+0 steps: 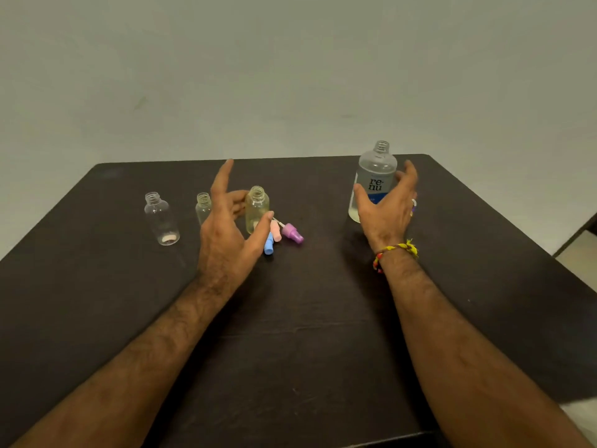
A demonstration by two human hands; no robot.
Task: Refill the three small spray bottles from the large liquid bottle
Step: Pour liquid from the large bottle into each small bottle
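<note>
Three small clear bottles stand uncapped on the dark table: one at far left, one partly hidden behind my left hand, and a yellowish one in the middle. My left hand is spread around the middle bottle, thumb near its base, fingers apart from it. The large clear bottle with a "re-nu" label stands uncapped at the right. Cupped just around it, fingers spread, is my right hand. Whether it touches the bottle is unclear.
Three spray caps lie together just right of the middle bottle: blue, pink and purple. The table's far edge runs close behind the large bottle. A pale wall stands behind.
</note>
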